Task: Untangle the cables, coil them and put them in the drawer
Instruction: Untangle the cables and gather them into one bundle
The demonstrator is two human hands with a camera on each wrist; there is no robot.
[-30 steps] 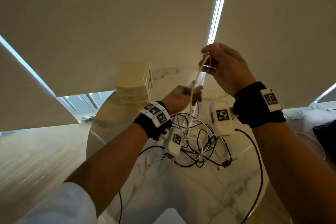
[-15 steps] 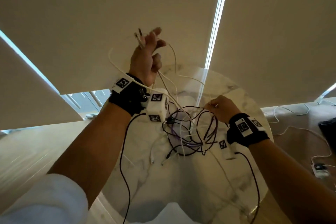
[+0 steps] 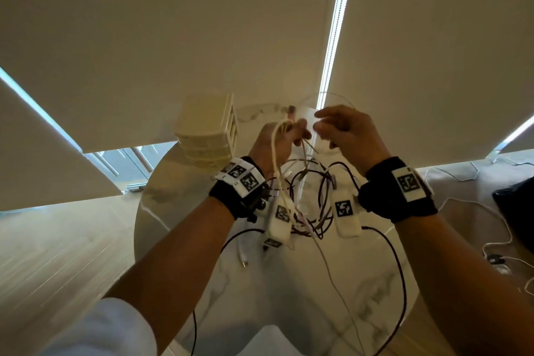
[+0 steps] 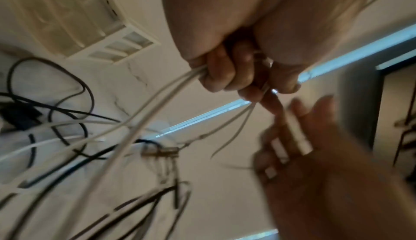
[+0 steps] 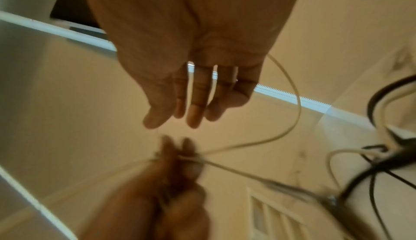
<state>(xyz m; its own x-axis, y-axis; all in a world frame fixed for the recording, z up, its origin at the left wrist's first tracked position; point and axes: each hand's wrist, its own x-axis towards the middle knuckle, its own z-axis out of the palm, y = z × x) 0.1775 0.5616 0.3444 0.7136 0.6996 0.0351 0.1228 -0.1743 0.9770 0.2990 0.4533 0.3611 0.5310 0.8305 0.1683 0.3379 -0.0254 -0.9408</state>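
Note:
My left hand (image 3: 294,134) is raised above the table and grips several strands of a white cable (image 3: 276,159), which hang down to the tangle. In the left wrist view its fingers (image 4: 225,73) curl round the strands (image 4: 144,110). My right hand (image 3: 323,124) hovers just to its right with straight, spread fingers (image 5: 191,105); a thin pale cable (image 5: 297,108) loops behind it. A tangle of dark and white cables (image 3: 312,205) lies on the marble table (image 3: 289,312) under both hands. The cream drawer unit (image 3: 206,130) stands at the far left of the table, all drawers shut.
A white connector end (image 3: 245,261) lies on the table near my left forearm. A dark cable (image 3: 401,283) trails toward the table's near right edge. At the right, past the table, are loose white cables (image 3: 491,240) and a black object (image 3: 517,205).
My left hand has come down from high on the left, still holding the white cable. My right hand has risen from the tangle to meet it.

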